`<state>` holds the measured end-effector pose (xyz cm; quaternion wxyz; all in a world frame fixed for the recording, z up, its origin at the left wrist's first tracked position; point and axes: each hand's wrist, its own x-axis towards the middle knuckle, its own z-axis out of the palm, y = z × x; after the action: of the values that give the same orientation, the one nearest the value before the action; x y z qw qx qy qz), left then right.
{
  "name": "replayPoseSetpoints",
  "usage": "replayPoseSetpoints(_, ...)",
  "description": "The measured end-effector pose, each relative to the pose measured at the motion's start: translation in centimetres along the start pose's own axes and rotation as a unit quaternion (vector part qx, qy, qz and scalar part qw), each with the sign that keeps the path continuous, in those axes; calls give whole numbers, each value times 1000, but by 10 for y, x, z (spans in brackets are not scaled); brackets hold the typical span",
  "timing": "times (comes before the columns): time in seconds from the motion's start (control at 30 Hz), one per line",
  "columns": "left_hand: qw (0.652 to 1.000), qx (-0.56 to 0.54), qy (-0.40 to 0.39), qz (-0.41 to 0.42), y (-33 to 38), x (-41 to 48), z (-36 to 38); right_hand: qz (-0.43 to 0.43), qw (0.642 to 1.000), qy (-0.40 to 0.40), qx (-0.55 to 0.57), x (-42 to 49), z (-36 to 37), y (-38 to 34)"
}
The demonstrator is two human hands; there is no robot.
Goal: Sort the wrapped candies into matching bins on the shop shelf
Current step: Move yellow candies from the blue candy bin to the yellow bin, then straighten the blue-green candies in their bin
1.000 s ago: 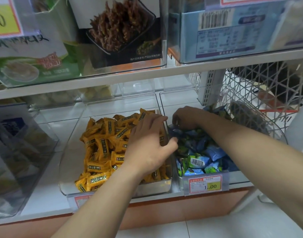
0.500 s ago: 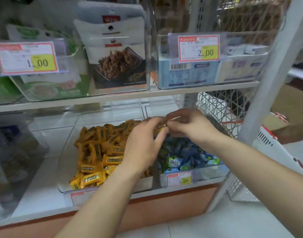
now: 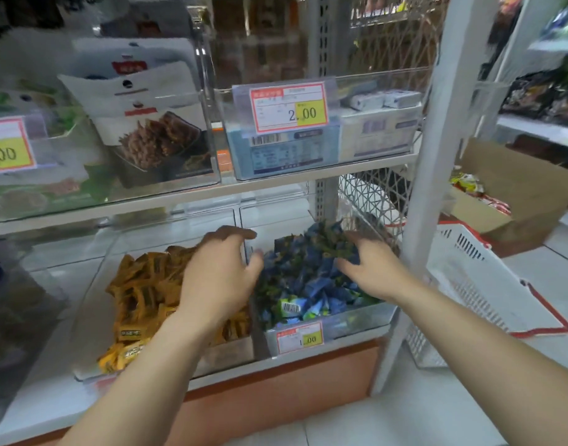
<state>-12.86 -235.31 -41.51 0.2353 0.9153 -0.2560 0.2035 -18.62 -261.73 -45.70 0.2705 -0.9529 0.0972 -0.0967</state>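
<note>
Yellow wrapped candies (image 3: 141, 297) fill a clear plastic bin (image 3: 231, 352), partly hidden under the spread, empty left hand (image 3: 218, 275). At their three o'clock, blue wrapped candies (image 3: 308, 272) heap in another clear bin (image 3: 356, 323). The right hand (image 3: 372, 268) is blurred, its fingertips among them and its grip unclear.

Left hand (image 3: 216, 278), right hand (image 3: 377, 272) outstretched (fingers (image 3: 231, 233) seemingly relaxed)

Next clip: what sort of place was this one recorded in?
Most likely a small shop or convenience store. A printed price tag fronts clear bins on a white shelf, yellow candies and blue candies lie loose in them, and a red-and-white shopping basket sits beside the shelf.
</note>
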Motion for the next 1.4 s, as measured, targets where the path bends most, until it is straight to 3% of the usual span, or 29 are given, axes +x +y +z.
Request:
replayPoseSetpoints(0.07,998,-43,-48,12,28,15,17,17,1000,0,21,16,8,6)
replayPoseSetpoints(0.23,956,-95,-253,-115,42,87,88,88,995,34,43,59,31,15)
replayPoseSetpoints(0.37,932,-96,-270,-222,21,123,139,140,983,-29,115,83,46,21)
replayPoseSetpoints(0.53,872,-138,-346,-318,11,129,175,168,969,-103,146,113,51,26)
replayPoseSetpoints(0.8,877,-159,-348,-292,9,134,186,163,936,-193,245,145,51,25)
replayPoseSetpoints(0.9,871,-184,-375,-258,11,135,186,146,936,-176,268,140,52,24)
replayPoseSetpoints(0.97,865,-199,-367,-279,13,135,184,142,927,-161,307,136,53,26)
replayPoseSetpoints(1.1,872,-215,-362,-251,16,137,179,166,888,-120,412,127,54,25)
replayPoseSetpoints(1.27,887,-267,-300,-229,12,137,161,108,892,-62,435,119,49,5)
replayPoseSetpoints(1.4,906,-292,-268,-148,17,136,125,54,887,-37,457,112,36,-5)
